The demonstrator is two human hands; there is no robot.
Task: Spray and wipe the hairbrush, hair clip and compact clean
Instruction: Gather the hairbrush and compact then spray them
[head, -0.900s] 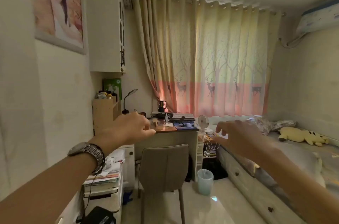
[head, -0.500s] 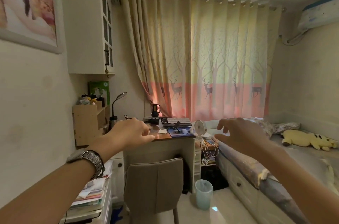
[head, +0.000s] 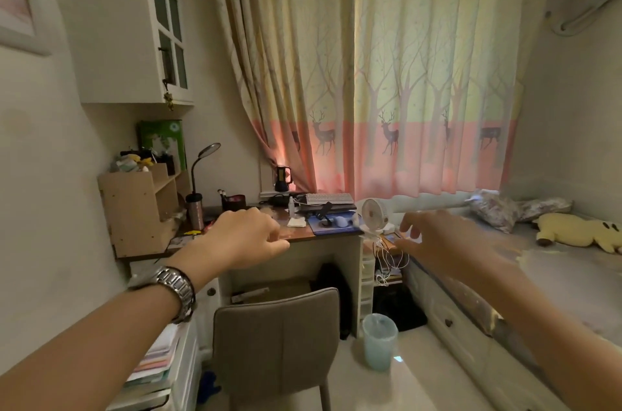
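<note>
Both of my arms reach forward in the air toward a brown desk [head: 299, 236] under the curtain. My left hand [head: 244, 240], with a metal watch on its wrist, has loosely curled fingers and holds nothing. My right hand [head: 437, 242] is spread with fingers apart, also holding nothing. On the desk stand a small white spray bottle [head: 291, 206] and a folded white cloth [head: 297, 221]. A dark object that may be the hairbrush [head: 323, 211] lies on a blue mat [head: 331, 225]. The hair clip and compact cannot be made out.
A grey chair [head: 276, 340] stands before the desk, a pale blue bin [head: 379, 341] to its right. A small white fan [head: 373, 214] sits at the desk's right corner. The bed [head: 552, 279] with a yellow plush toy [head: 579, 231] runs along the right. Wooden shelves [head: 141, 208] stand left.
The view has moved closer to the desk and tilted down. Both hands stay stretched out ahead, holding nothing, and now appear nearer the desk top.
</note>
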